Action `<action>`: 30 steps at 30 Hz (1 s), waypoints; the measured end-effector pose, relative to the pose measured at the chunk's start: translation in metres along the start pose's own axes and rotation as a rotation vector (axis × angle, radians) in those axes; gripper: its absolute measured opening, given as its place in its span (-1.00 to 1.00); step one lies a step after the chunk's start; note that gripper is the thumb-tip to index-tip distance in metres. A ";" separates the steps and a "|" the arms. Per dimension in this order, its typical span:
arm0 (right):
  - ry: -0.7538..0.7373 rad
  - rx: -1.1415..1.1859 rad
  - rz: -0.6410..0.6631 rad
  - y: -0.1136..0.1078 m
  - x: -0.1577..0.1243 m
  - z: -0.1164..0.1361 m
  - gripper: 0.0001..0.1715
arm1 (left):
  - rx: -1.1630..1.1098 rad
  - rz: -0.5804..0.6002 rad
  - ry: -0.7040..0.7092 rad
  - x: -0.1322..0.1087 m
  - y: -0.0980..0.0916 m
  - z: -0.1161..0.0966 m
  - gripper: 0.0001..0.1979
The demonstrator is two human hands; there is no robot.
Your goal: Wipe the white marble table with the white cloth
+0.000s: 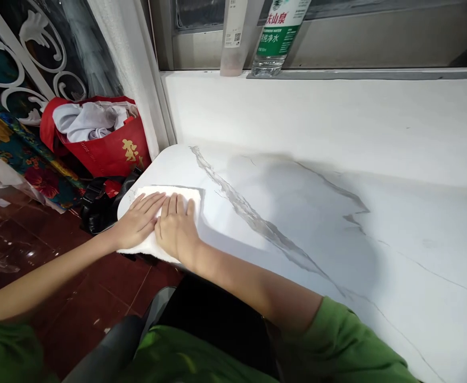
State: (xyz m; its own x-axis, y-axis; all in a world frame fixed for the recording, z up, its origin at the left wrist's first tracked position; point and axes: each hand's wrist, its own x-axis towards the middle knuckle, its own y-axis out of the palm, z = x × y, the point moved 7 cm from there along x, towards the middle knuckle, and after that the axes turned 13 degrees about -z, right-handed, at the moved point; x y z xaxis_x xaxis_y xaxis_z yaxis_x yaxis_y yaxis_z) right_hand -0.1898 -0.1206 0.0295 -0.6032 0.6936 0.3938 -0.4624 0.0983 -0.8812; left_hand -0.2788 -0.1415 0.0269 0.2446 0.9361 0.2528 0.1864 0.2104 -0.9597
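Observation:
A white cloth (177, 190) lies flat at the rounded left end of a white marble-patterned table (233, 250). My left hand (139, 221) rests on the cloth with its fingers stretched out, pointing up and to the right. Beside it, my right hand (176, 226) presses flat on the same cloth, fingers extended toward the far side. The two hands nearly touch. Part of the cloth is hidden beneath them, and its near corner reaches the table's front edge.
On the sill behind the table stand a green-labelled water bottle (279, 40) and a translucent container (233, 40). Left of the table are a red bag (111, 149) with pale fabric inside, a white curtain (131, 69) and a black bag (93, 205). Dark red tiles (85, 303) cover the floor.

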 end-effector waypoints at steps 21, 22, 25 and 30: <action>0.094 -0.104 -0.198 0.017 0.120 -0.197 -0.45 | -0.009 0.029 0.055 0.227 0.070 0.018 -0.40; 0.105 -0.109 -0.202 0.018 0.125 -0.205 -0.46 | -0.010 0.027 0.055 0.236 0.073 0.019 -0.40; 0.132 -0.126 -0.203 0.020 0.134 -0.222 -0.46 | -0.011 0.028 0.060 0.254 0.078 0.020 -0.39; 0.138 -0.132 -0.187 0.020 0.135 -0.228 -0.41 | -0.002 0.013 0.052 0.260 0.079 0.018 -0.39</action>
State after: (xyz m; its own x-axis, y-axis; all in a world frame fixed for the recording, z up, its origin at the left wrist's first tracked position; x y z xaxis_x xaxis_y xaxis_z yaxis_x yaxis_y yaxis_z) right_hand -0.1318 0.1376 0.0057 -0.4165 0.7444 0.5219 -0.4634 0.3201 -0.8263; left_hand -0.2174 0.1239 0.0146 0.2961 0.9229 0.2460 0.1844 0.1975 -0.9628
